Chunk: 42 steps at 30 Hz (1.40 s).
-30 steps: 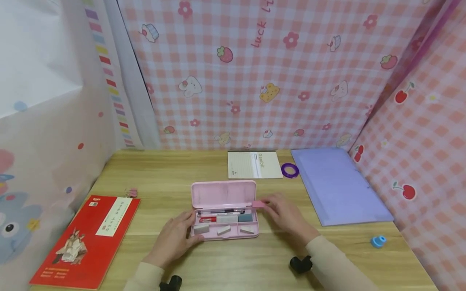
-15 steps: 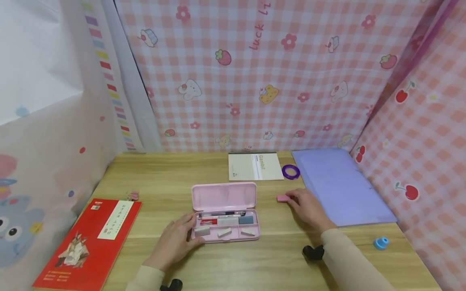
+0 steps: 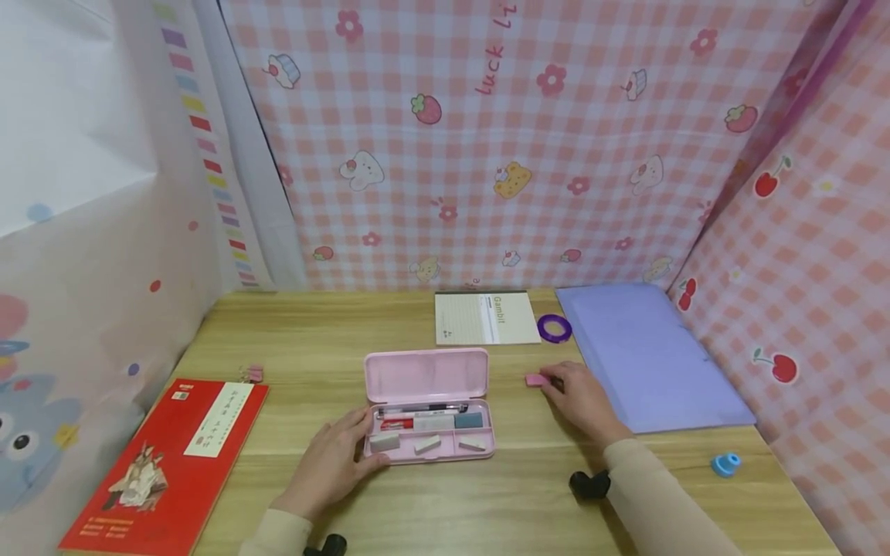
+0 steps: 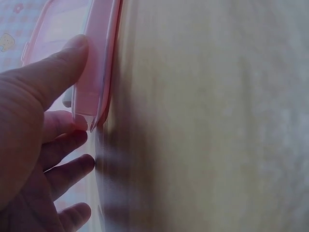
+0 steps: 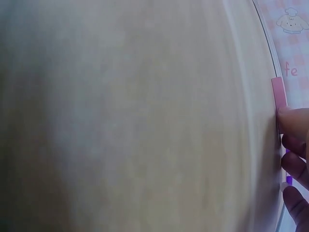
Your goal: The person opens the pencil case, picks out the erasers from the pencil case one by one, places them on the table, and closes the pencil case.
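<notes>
An open pink pencil case (image 3: 427,455) lies mid-table, its lid tipped back. Inside are pens (image 3: 424,408), a red-and-white item with a blue-grey end (image 3: 468,420), and several whitish blocks (image 3: 427,445) in the front compartments. My left hand (image 3: 332,462) grips the case's left end. In the left wrist view its thumb (image 4: 72,58) presses the front wall and the fingers lie around the corner. Right of the case, my right hand (image 3: 579,395) pinches a small pink eraser (image 3: 534,380) between thumb and fingers, low over the table; the right wrist view shows this eraser (image 5: 278,92) too.
A red book (image 3: 167,463) lies at the left, a pink binder clip (image 3: 254,374) just beyond it. Farther back are a Gambit notepad (image 3: 462,318) and a purple tape ring (image 3: 554,328). A lavender folder (image 3: 653,355) and a small blue stepped piece (image 3: 726,464) lie right.
My right hand has carried the pink eraser from the case's right edge to the right, then shifted very slightly back left. The left hand stays on the case.
</notes>
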{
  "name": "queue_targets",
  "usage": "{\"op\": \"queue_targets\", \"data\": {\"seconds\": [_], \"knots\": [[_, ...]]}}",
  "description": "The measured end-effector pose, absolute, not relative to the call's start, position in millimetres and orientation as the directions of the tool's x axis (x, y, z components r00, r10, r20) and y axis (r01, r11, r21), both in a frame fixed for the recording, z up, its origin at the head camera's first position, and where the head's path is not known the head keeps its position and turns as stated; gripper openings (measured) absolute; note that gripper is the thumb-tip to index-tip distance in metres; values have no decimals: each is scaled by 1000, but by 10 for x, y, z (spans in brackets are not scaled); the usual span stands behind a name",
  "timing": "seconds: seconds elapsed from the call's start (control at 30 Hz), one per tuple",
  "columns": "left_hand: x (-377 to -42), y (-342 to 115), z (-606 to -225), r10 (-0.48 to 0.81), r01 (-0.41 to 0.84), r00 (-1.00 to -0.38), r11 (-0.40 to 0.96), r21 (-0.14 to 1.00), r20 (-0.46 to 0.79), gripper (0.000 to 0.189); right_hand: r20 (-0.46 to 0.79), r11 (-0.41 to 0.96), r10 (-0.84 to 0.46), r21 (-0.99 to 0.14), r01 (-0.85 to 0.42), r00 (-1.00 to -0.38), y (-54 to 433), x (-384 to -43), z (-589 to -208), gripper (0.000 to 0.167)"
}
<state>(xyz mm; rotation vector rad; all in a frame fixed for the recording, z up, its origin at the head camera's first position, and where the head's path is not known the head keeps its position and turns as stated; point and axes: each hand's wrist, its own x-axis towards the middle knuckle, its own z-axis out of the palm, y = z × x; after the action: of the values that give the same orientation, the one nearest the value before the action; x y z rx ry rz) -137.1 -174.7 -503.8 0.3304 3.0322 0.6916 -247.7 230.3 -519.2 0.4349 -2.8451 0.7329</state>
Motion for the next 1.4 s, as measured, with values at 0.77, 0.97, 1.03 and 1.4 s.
{"op": "queue_targets", "data": {"seconds": [0.77, 0.97, 1.03, 1.4], "knots": [[-1392, -1754, -5038, 202, 193, -979, 880, 434, 26, 83, 340, 780, -312, -442, -443, -887, 1943, -2276, -4964, 30], [-1399, -1753, -5032, 203, 190, -979, 876, 443, 19, 84, 306, 705, -490, -412, -578, -816, 1539, -2094, -4879, 26], [-1399, -1752, -5033, 202, 188, -979, 876, 444, 16, 84, 289, 683, -541, -397, -613, -790, 1448, -2057, -4889, 24], [-1388, -1746, -5033, 202, 189, -979, 887, 422, 14, 84, 209, 679, -618, -344, -649, -758, 1314, -2030, -4980, 26]]}}
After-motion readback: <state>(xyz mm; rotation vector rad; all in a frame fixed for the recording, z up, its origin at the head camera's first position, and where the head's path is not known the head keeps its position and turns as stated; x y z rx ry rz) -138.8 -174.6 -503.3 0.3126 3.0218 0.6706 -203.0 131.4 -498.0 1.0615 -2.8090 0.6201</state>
